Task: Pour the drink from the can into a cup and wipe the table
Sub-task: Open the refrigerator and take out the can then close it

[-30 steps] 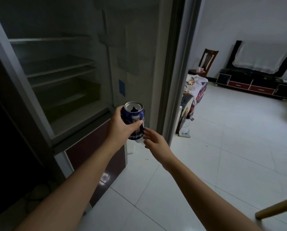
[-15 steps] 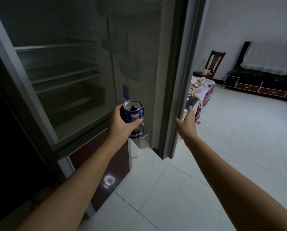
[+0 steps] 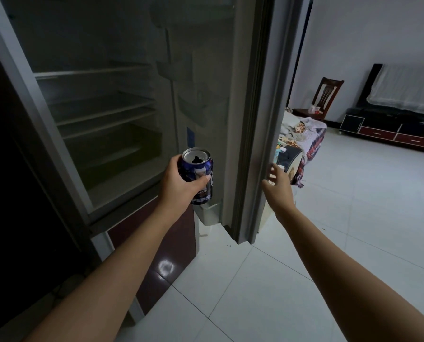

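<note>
Open tiled floor (image 3: pixel 353 218) lies right of the fridge door (image 3: pixel 262 119). The left hand (image 3: pixel 178 183) grips the opened Pepsi can (image 3: pixel 201 174) upright; the right hand (image 3: pixel 278 186), fingers loosely spread, reaches at the door's edge.

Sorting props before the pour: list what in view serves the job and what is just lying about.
Job: Pepsi can, opened, gripped by left hand; right hand, at the fridge door edge.
Lying about: wooden chair, TV cabinet, draped cloth.

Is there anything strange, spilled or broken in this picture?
No spill shows. The can, upright in the left hand, is already open. The fridge shelves look bare and its door stands open by the right hand.
</note>
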`<state>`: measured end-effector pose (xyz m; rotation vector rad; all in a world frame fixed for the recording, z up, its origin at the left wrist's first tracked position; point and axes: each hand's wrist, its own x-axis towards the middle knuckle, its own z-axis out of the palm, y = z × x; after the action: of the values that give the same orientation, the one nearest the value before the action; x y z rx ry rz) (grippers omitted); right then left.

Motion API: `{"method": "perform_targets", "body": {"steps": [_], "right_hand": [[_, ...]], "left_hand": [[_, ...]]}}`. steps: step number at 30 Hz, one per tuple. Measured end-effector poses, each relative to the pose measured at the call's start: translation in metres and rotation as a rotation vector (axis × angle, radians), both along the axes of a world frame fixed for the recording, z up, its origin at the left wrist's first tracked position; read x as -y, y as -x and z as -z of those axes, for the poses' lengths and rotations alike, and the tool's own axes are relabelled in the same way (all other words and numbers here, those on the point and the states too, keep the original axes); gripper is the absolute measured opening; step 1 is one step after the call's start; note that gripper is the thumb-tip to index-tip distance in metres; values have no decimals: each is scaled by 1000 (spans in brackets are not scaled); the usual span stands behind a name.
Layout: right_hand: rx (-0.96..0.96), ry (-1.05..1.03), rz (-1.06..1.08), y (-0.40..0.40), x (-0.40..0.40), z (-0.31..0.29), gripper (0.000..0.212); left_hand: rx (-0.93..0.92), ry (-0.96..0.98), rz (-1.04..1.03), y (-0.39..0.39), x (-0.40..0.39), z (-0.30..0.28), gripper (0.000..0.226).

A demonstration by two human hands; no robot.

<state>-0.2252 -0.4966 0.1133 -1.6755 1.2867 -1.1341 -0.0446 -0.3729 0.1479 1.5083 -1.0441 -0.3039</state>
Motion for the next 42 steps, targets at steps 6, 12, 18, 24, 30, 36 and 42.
{"method": "perform_targets", "body": {"steps": [6, 12, 18, 24, 30, 36, 42], "right_hand": [[-43, 104, -90, -17, -23, -3, 33], [-95, 186, -256, -56, -47, -3, 44], [-186, 363, -394, -110, -68, -7, 78], [-176, 466, -471, -167, -91, -9, 86], [-235, 578, -451, -224, -105, -4, 88], [-200, 591, -475, -276, -119, -1, 88], [-209, 571, -463, -335, -129, 0, 83]], "left_hand": [[12, 15, -27, -7, -9, -4, 64], [-4, 15, -108, -28, -29, -2, 67], [-16, 29, -235, -63, -67, -4, 62], [-43, 23, -365, -103, -105, -3, 61], [-57, 34, -428, -149, -130, -2, 63], [-41, 21, -433, -205, -140, -1, 62], [-32, 39, -404, -259, -140, -4, 60]]}}
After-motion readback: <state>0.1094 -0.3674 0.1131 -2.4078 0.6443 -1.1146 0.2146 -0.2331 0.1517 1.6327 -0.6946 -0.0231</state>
